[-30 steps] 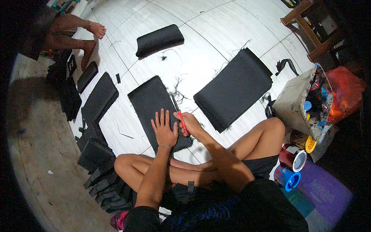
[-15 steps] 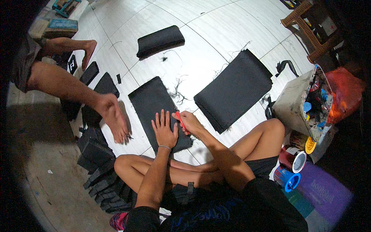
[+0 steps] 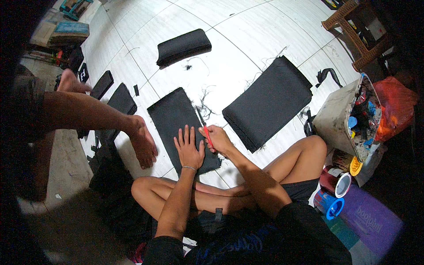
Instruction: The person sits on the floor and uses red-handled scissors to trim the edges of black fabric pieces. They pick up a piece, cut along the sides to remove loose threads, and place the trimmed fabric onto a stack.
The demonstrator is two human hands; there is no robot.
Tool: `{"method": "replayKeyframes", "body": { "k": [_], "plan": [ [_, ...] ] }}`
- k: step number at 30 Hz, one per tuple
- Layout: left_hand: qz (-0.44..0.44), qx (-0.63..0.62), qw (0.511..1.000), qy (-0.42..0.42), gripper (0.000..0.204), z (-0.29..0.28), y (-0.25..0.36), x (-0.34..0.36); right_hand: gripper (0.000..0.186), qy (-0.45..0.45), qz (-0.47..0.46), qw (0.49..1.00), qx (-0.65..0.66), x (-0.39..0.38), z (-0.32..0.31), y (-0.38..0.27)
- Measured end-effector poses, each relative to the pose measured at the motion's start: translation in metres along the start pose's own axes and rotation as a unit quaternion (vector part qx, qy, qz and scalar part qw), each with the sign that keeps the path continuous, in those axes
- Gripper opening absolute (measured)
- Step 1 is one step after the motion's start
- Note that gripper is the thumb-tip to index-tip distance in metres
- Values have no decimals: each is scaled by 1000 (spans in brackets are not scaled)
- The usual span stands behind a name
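Closed grip of the right hand (image 3: 218, 141) around a red-handled tool (image 3: 206, 130) at the right edge of a black fabric stack (image 3: 170, 110), with the empty left hand (image 3: 190, 151) spread flat on top, on the tiled floor (image 3: 145, 48) between another person's foot (image 3: 143, 143) and a larger black stack (image 3: 267, 104).

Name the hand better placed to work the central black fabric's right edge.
Likely the right hand: it holds the red-handled tool at that edge; the left hand lies flat on the fabric.
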State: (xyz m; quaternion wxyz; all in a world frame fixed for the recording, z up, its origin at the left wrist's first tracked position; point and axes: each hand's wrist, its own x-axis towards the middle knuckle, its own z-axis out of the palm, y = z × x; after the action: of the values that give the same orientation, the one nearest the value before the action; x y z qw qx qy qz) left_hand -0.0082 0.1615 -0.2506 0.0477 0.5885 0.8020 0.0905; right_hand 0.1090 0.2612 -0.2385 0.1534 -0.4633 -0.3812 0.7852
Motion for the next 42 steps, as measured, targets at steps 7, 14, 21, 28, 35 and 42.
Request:
{"method": "replayKeyframes", "body": {
  "k": [7,14,21,28,35,42],
  "plan": [
    [-4,-9,1000,-1,61,-2,2,0,54,-12,7,1000,25,-10,-7,-2],
    [-2,-14,1000,7,61,-2,2,0,50,-50,57,997,-20,-20,-8,1],
    [-5,-6,1000,-2,59,-2,2,0,50,-40,50,998,-30,-7,-3,-13],
    [-5,-7,1000,2,59,-1,1,-1,47,-33,37,999,-16,-7,-1,-15],
    [-3,-1,1000,5,61,-1,1,0,50,-20,-11,999,-33,1,-2,-1],
    [-3,-3,1000,5,61,0,1,0,45,8,-24,1000,-10,-4,-2,-7]
  ]
}}
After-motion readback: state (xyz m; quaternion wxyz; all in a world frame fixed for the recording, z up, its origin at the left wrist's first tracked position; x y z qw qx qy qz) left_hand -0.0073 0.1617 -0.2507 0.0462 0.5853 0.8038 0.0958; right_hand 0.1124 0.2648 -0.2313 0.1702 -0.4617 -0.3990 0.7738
